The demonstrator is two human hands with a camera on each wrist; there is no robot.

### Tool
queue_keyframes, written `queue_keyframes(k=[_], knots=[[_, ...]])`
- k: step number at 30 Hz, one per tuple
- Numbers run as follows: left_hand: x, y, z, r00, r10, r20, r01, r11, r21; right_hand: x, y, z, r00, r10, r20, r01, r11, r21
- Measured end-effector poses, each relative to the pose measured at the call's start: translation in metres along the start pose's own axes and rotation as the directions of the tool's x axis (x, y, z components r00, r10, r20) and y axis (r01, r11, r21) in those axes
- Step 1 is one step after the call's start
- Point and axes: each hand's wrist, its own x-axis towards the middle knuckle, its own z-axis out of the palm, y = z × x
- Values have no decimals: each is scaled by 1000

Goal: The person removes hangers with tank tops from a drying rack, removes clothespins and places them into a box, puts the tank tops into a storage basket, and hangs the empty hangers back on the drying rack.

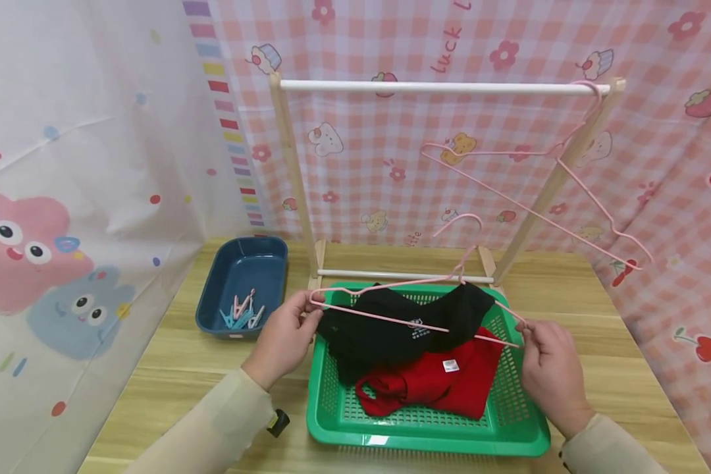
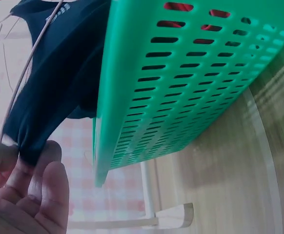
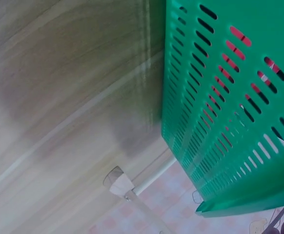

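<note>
A pink clothes hanger (image 1: 385, 318) is held between both hands over a green basket (image 1: 426, 441). My left hand (image 1: 287, 339) pinches the hanger's left end with an edge of a black shirt (image 1: 379, 336); the left wrist view shows the dark cloth (image 2: 59, 73) between thumb and fingers. My right hand (image 1: 553, 372) grips the hanger's right end. Near that end, part of the black shirt covers the hanger's bar and shoulder, while the left part of the hanger lies in front of the cloth. A red garment (image 1: 444, 382) lies folded in the basket below.
Behind the basket stands a rack with a white rail (image 1: 438, 86) and wooden posts. A second pink hanger (image 1: 503, 197) hangs at the rail's right end. To the left, a dark blue tray (image 1: 243, 260) holds several clothespins (image 1: 243, 313). A small black object (image 1: 278, 422) lies by the left sleeve.
</note>
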Motion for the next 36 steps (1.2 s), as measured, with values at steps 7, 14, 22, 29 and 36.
queue_keyframes(k=[7,14,22,29,36], knots=[[-2,0,-4,998,-4,61,5,1000,-12,2,1,-2,999,-41,-12,41,999,-1],[-4,4,-8,995,37,89,-40,999,33,3,0,-4,997,-71,6,71,997,-1],[-4,10,-13,967,156,204,-189,969,156,7,-5,-6,992,-106,66,107,994,-7],[-4,14,-17,940,208,271,-278,927,251,11,-9,-6,984,-137,117,134,990,32],[-4,12,-19,935,247,254,-318,903,290,13,-12,-10,962,-136,235,109,987,122]])
